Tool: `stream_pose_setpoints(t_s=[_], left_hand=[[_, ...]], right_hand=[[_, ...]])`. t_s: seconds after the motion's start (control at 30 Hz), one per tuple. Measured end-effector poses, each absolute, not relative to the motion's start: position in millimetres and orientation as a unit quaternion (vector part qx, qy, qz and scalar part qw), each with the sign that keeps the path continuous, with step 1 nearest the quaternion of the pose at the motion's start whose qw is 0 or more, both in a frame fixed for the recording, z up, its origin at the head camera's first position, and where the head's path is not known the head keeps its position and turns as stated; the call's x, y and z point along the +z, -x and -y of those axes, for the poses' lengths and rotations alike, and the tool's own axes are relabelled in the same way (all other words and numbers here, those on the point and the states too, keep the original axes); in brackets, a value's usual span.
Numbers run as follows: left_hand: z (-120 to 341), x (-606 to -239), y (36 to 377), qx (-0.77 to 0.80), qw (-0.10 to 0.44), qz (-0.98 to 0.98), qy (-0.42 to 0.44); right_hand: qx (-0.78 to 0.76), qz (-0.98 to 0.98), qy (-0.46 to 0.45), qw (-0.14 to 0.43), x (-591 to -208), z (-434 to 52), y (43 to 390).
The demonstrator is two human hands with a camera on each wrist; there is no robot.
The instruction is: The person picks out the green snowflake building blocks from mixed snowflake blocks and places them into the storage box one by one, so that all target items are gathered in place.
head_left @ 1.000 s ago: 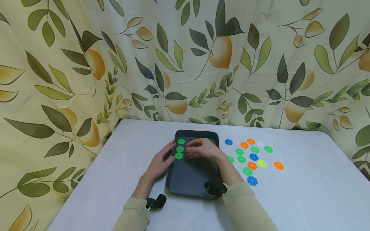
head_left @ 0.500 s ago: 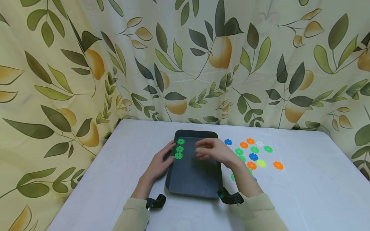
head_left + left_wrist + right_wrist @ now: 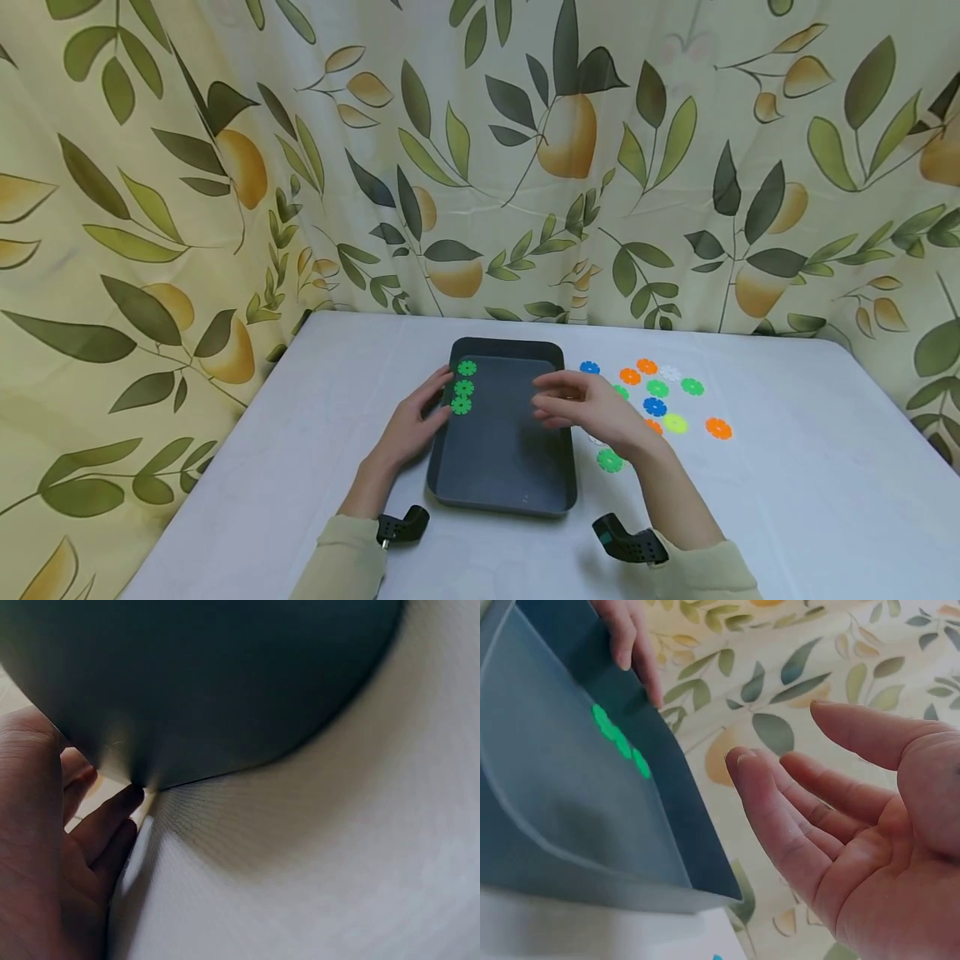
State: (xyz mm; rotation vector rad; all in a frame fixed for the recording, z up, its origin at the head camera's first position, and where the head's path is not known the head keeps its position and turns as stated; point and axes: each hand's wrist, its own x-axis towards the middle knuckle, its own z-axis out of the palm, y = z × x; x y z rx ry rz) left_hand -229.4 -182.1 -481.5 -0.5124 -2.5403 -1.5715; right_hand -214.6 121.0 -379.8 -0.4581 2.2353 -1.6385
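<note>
A curtain printed with green leaves and yellow fruit hangs behind and to the left, closing off the whole background. In front of it stands a table under a plain white cloth that reaches all the visible edges. Near the middle of the table sits a dark grey tray with rounded corners. Three green discs lie in a short column inside it, close to its left wall at the far end. To the right of the tray, loose discs in orange, blue, green, white and yellow are scattered on the cloth, with a single green disc nearer the tray's right wall.

The left hand rests against the tray's left wall, fingers straight along the rim beside the green column. The right hand hovers over the tray's right edge, fingers spread and relaxed, holding nothing.
</note>
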Motion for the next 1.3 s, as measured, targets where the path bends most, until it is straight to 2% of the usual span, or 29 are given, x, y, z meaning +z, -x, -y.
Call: stream_pose_setpoints(t_s=[0.43,1.3], left_hand=[[182,-483,229,-0.529,0.064,0.827,0.178],[183,-483,230,-0.53,0.057,0.828,0.175]], right_hand=[[-0.569,-0.801,0.125,0.137,-375,-148,193],[-0.539,-0.829,0.059,0.14,-399,-202,180]])
